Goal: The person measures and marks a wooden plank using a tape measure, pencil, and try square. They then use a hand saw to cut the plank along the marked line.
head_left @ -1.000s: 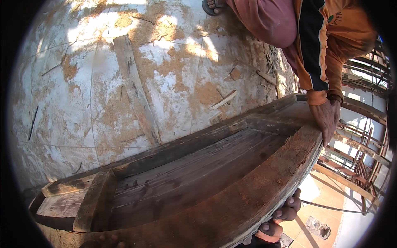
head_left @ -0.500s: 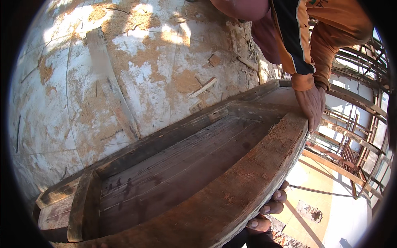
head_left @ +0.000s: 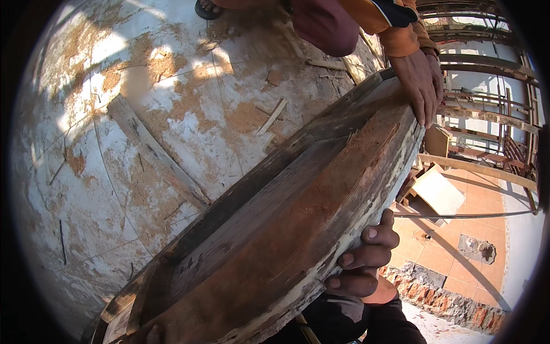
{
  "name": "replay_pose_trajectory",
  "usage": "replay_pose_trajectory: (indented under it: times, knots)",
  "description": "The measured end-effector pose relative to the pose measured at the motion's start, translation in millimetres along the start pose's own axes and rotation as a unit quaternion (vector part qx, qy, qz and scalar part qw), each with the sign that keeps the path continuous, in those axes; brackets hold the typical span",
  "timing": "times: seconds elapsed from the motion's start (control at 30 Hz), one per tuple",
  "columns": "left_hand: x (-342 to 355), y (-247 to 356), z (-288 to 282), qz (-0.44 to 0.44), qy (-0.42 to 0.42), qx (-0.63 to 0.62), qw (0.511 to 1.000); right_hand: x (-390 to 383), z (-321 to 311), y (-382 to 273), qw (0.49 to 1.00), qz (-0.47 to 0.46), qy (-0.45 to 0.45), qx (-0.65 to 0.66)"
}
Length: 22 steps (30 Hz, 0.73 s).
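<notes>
An old, weathered wooden frame with a board panel (head_left: pixel 229 235) slants across the view, its near-right side raised so that the rough, whitish outer edge shows. My right hand (head_left: pixel 366 258) holds this edge, its fingers wrapped round it. Of my left hand (head_left: pixel 152 335) only a bit of finger shows, pressed against the frame's near-left side; the rest is hidden. A co-worker in orange and black sleeves has both hands (head_left: pixel 421 86) on the far corner of the frame.
Sawdust and wood scraps litter the whitish floor at left, where a long plank (head_left: pixel 157 152) lies. To the right, a broken brick edge (head_left: pixel 447 298) borders a tiled floor lower down. Wooden bars (head_left: pixel 487 117) stand beyond. The co-worker's sandalled foot (head_left: pixel 209 8) is at the top.
The frame has tipped, its near-right side rising and more of its outer edge showing. More of my right hand has come into view. The co-worker's hands stay on the far corner.
</notes>
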<state>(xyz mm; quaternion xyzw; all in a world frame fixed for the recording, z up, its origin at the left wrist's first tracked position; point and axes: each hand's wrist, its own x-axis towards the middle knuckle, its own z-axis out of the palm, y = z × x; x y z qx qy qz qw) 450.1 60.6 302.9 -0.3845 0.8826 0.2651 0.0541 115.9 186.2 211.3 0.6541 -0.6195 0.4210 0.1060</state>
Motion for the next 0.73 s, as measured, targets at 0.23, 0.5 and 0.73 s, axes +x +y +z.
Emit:
replay_pose_trajectory:
  times: [0.23, 0.5, 0.73]
  knots:
    - [-1, 0, -3, -0.005, -0.003, 0.001, 1.0, 31, -22, -27, 0.985, 0.086, -0.141, -0.053]
    - [-4, -13, -1, -0.023, -0.025, 0.002, 0.999, 42, -25, -35, 0.976, 0.138, -0.167, -0.037]
    - [10, 6, -13, -0.051, -0.033, 0.006, 0.998, 33, -19, -30, 0.979, 0.114, -0.162, -0.046]
